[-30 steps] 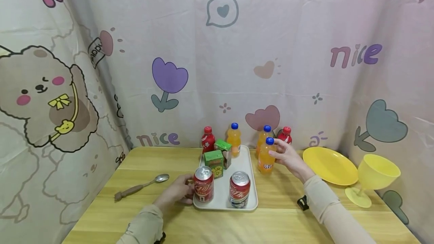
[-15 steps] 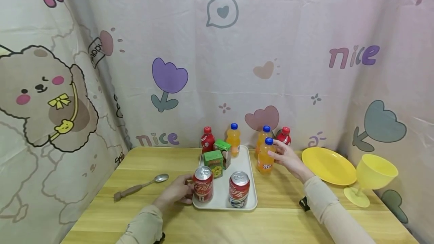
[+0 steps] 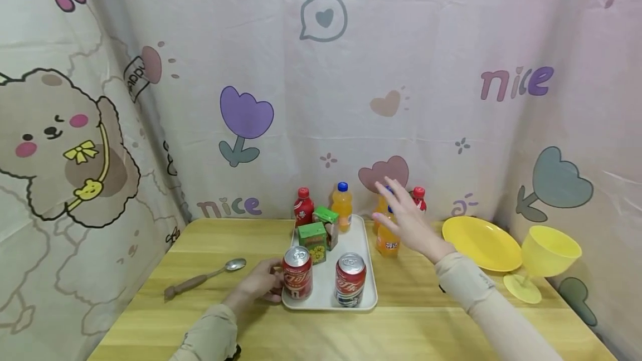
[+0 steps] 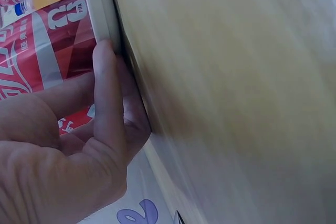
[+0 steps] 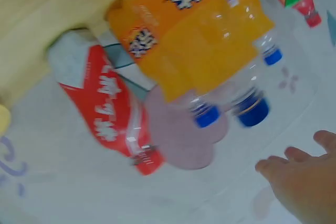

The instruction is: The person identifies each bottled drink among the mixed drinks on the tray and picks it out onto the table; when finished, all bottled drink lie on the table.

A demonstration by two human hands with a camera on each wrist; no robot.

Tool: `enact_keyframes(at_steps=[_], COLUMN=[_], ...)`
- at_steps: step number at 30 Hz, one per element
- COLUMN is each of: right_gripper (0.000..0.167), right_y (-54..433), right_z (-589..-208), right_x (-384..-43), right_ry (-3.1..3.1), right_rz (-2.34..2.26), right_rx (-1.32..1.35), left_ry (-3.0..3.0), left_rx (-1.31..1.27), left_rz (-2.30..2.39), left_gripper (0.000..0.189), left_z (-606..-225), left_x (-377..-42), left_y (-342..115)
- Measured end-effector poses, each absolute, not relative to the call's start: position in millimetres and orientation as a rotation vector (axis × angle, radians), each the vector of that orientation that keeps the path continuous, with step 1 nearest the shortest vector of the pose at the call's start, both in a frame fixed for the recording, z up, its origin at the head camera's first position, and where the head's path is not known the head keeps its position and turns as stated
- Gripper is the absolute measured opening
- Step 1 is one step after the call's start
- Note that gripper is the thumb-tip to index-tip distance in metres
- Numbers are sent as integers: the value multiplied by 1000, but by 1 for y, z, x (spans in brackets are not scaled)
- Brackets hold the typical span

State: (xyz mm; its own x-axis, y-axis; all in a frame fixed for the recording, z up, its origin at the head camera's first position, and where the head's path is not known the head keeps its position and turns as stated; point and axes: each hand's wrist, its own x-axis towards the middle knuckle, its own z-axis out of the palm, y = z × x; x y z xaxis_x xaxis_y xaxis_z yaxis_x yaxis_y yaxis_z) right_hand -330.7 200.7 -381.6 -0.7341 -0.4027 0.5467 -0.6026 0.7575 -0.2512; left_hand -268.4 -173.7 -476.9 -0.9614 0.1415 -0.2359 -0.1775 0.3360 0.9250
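My left hand (image 3: 263, 282) is at the left edge of a white tray (image 3: 328, 288), its fingers curled at the rim beside a red cola can (image 3: 297, 280). In the left wrist view one finger lies against the tray wall (image 4: 101, 9). A second cola can (image 3: 350, 283) stands upright on the tray's near right. My right hand (image 3: 408, 222) is raised with spread fingers, holding nothing, and partly covers an orange soda bottle (image 3: 388, 244) upright right of the tray. In the right wrist view its fingers are apart from the blue caps.
Green drink cartons (image 3: 312, 243) stand on the tray. Red bottles (image 3: 304, 209) and more orange soda bottles (image 3: 343, 208) line the back. A yellow plate (image 3: 481, 244) and yellow goblet (image 3: 549, 252) are at right; a wooden-handled spoon (image 3: 200, 280) lies at left.
My right hand has let go of the front orange soda bottle and lifted, its fingers spreading. The bottle remains standing. My left hand keeps its place at the tray edge.
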Motion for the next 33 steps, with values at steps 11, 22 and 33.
enact_keyframes(at_steps=[11, 22, 33], right_gripper=[79, 84, 85], right_y=[149, 126, 112], right_z=[-393, -402, -415], right_x=[-343, -366, -393], right_ry=[-2658, -2799, -2896], right_rz=[379, 631, 969], right_rx=[745, 652, 481], left_ry=[2355, 2330, 2336], left_rx=[-52, -4, -48], left_rz=[1653, 1651, 1657], left_gripper=[53, 55, 50], left_z=[-477, -478, -476], left_x=[-271, -272, -269], left_y=[-173, -175, -172])
